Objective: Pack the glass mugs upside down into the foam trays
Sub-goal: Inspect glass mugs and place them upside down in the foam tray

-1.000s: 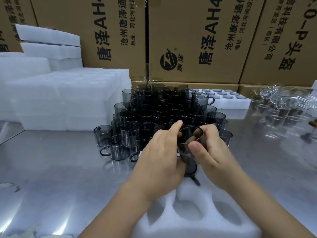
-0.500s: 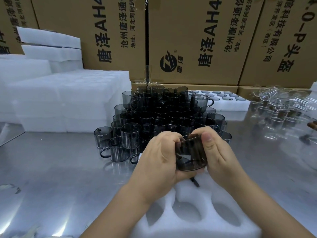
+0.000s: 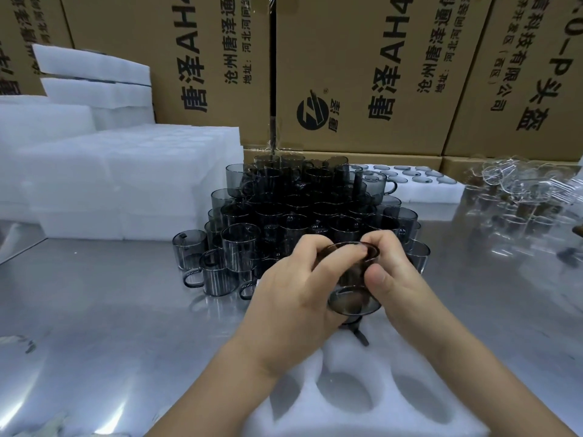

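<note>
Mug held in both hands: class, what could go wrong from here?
1. The mug is held only by the fingers of the left hand and right hand at the far edge of the tray; smooth glass may slip and hit the metal table.
2. The pile of mugs stands close behind the hands; a knock might topple it.
</note>
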